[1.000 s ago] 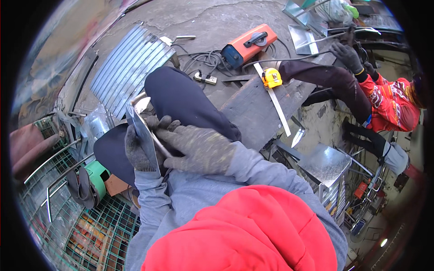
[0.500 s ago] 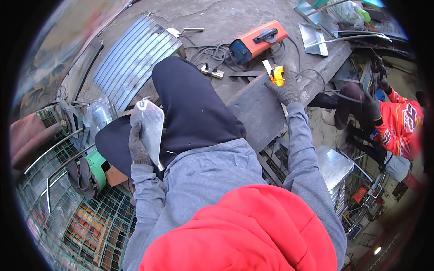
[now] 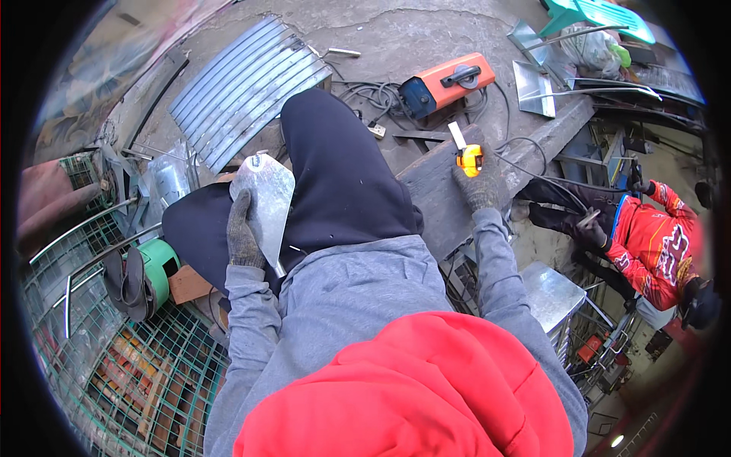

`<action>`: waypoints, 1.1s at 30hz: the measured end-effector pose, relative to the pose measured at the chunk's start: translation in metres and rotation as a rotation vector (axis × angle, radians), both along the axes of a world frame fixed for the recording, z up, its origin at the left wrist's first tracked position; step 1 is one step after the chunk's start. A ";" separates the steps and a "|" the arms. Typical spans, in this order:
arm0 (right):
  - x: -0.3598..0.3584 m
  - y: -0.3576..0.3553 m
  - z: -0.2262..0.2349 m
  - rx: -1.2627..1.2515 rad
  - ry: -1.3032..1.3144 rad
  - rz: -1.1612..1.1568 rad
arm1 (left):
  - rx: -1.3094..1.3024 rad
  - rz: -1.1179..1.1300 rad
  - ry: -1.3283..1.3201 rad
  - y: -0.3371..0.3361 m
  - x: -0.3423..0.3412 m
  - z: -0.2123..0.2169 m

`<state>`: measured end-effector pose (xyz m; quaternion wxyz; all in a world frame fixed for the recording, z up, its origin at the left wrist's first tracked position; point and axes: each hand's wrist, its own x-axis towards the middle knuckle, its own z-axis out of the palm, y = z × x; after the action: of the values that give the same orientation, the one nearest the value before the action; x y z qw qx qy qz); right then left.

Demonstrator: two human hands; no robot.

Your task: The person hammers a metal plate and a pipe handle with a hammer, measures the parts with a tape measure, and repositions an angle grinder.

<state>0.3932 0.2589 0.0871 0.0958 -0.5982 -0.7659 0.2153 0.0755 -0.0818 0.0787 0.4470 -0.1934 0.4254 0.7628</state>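
My left hand (image 3: pixel 244 238), in a dark knit glove, is closed around the left edge of a flat silver sheet-metal plate (image 3: pixel 266 199). The plate is wide at the far end and tapers toward my waist, where a short metal tube (image 3: pixel 279 270) sticks out. It is tilted over my left thigh. Farther right, my gloved right hand (image 3: pixel 481 189) is closed on an orange tape measure (image 3: pixel 470 161), with a short length of pale blade (image 3: pixel 457 135) drawn out. That hand is over a dark board (image 3: pixel 438 190); whether it touches the board I cannot tell.
An orange welding machine (image 3: pixel 448 85) with coiled cables (image 3: pixel 377 99) stands ahead. Ribbed metal sheeting (image 3: pixel 247 91) lies at the far left. Green wire mesh (image 3: pixel 152 381) and a green cylinder (image 3: pixel 158 278) are at my left. A co-worker in red (image 3: pixel 659 247) is at the right.
My right hand has drawn the tape measure back toward me. The plate in my left hand has shifted slightly right. The view has moved a little, and the co-worker's body and arms have changed position.
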 end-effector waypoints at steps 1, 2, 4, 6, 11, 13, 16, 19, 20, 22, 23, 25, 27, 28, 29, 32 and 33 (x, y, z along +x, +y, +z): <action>0.000 -0.007 0.004 -0.007 0.049 0.044 | -0.001 0.012 -0.011 -0.001 -0.002 -0.002; 0.000 -0.010 0.001 -0.007 0.053 0.041 | -0.001 0.010 -0.007 -0.002 -0.005 -0.003; 0.005 -0.020 -0.012 -0.055 0.142 0.017 | 0.000 0.016 0.007 -0.002 -0.004 0.005; 0.002 -0.028 -0.017 0.077 0.156 0.095 | -0.047 0.037 0.025 -0.003 0.000 0.019; 0.008 -0.021 -0.018 0.044 0.117 0.159 | -0.325 -0.517 0.995 -0.016 0.003 0.023; 0.034 -0.006 -0.032 0.124 0.174 0.159 | -0.444 -0.521 1.846 0.001 0.006 0.056; 0.024 -0.015 -0.022 0.090 0.009 -0.076 | -0.458 -0.497 1.898 0.000 0.010 0.073; 0.028 -0.002 -0.040 0.084 0.052 0.022 | -0.552 -0.416 1.879 -0.007 0.016 0.081; 0.031 0.002 -0.044 0.121 0.033 0.047 | -0.557 -0.406 1.872 -0.009 0.018 0.077; 0.023 -0.001 -0.045 0.097 0.047 0.031 | -0.389 -0.450 0.946 -0.015 0.020 0.067; 0.021 -0.001 -0.046 0.070 0.058 0.000 | -0.394 -0.435 0.942 -0.018 0.022 0.064; 0.025 -0.002 -0.052 0.061 0.132 -0.008 | -0.437 -0.334 1.286 -0.020 0.025 0.063; 0.020 -0.005 -0.045 0.111 0.063 0.018 | -0.482 -0.280 1.355 -0.023 0.026 0.057; 0.013 -0.011 -0.037 0.111 0.060 0.022 | -0.516 -0.236 1.429 -0.022 0.026 0.058; 0.006 -0.017 -0.032 0.148 -0.010 -0.024 | -0.516 -0.235 1.425 -0.020 0.028 0.060; 0.012 -0.012 -0.045 0.176 0.002 -0.075 | -0.206 0.133 0.510 -0.008 0.029 0.094; 0.011 -0.011 -0.048 0.161 0.091 -0.069 | -0.177 0.139 0.530 -0.008 0.028 0.099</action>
<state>0.4042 0.2478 0.0386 0.1856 -0.6042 -0.7546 0.1764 0.1030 -0.0896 0.1778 0.2483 -0.0545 0.5781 0.7753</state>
